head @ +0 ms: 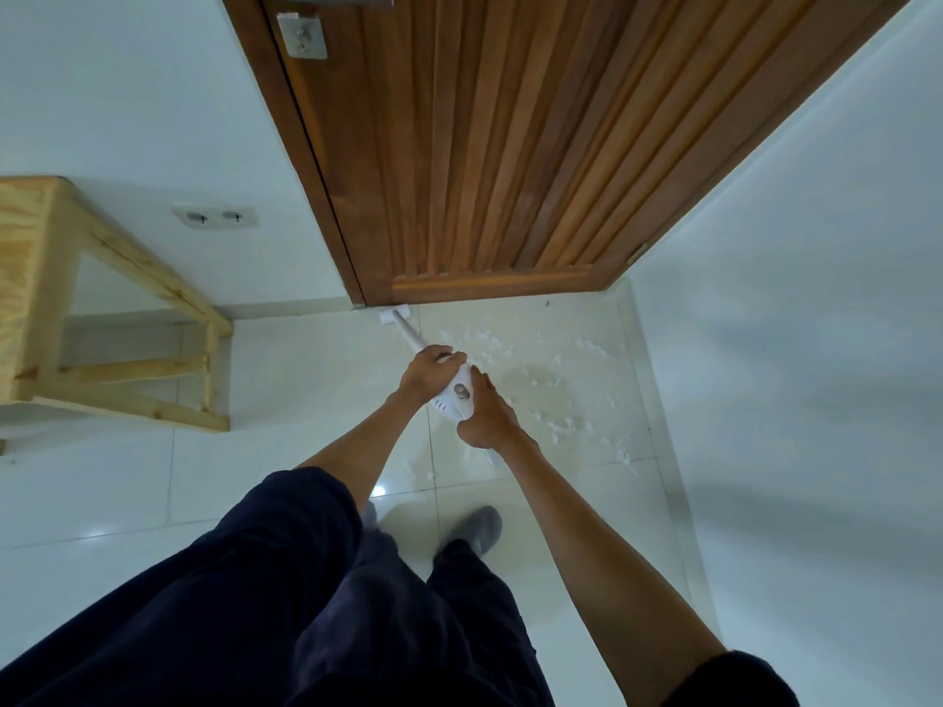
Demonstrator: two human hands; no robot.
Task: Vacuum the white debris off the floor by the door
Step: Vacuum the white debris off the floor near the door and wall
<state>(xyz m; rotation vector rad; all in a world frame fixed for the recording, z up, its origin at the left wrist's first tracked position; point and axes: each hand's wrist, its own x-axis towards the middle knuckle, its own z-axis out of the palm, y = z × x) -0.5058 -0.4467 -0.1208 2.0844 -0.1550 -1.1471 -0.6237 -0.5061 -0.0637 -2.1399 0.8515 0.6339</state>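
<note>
My left hand (pixel 431 372) and right hand (pixel 487 415) both clench the vacuum (pixel 455 400), its nozzle (pixel 394 315) by the door (pixel 485 145); I reckon the next sweep goes right, through the white debris (pixel 561 395)

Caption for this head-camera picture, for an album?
Vacuuming: left hand and right hand hold a white stick vacuum, nozzle by the wooden door, white debris alongside.

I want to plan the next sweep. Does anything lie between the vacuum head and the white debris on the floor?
Nothing visible does. The vacuum head sits by the door, and the white debris lies to its right across bare floor tiles.
</note>
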